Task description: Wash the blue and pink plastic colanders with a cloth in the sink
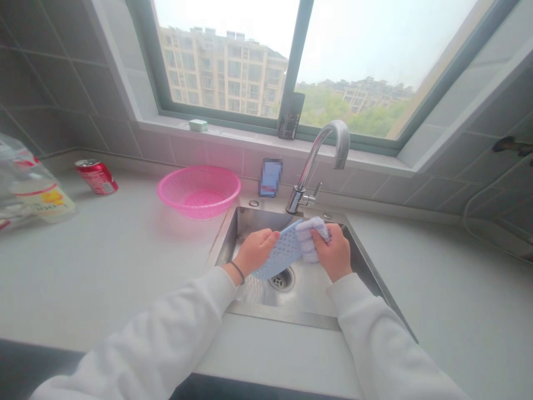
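Over the steel sink [287, 318], my left hand [256, 250] grips the rim of a light blue perforated basket [283, 253], which is held tilted. My right hand [334, 250] pinches a white and pale purple striped cloth [308, 239] against the basket's right side. The cloth covers that part of the rim. Below the basket, the drain [283, 279] shows in the sink's floor. A chrome faucet [318, 161] rises behind my hands, its spout above and to the right of the cloth. I see no water coming from it.
A pink plastic basket [200, 191] stands on the counter left of the sink. Farther left are a red can [97, 176] and a clear bottle [41, 189]. On the sill lie a green soap bar-like block [198, 125] and a dark upright device [291, 115]. A blurred-out panel [270, 178] leans on the wall.
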Demonstrator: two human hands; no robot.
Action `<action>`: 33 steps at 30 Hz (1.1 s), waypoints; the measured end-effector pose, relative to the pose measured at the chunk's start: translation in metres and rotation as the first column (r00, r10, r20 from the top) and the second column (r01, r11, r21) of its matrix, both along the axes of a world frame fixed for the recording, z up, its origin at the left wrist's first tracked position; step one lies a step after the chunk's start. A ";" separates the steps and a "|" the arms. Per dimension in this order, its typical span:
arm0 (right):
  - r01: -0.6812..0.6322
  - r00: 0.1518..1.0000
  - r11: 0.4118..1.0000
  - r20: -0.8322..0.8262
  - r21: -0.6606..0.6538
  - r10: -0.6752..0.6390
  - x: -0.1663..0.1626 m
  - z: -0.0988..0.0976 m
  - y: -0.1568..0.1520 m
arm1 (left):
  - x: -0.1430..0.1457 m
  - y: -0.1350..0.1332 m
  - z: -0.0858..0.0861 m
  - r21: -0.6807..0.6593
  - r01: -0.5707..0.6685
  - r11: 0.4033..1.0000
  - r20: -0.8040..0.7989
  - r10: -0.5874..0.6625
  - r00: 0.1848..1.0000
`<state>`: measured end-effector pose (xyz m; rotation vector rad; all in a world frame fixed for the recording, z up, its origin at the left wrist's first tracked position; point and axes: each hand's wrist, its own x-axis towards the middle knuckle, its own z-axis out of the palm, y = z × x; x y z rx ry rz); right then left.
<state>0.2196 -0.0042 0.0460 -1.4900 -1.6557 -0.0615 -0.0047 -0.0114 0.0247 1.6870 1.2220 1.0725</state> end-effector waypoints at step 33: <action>-0.184 0.983 0.982 -0.023 -0.047 0.183 -0.009 -0.007 -0.008 | -0.003 0.002 0.002 0.086 -0.025 0.996 -0.234 0.045 0.971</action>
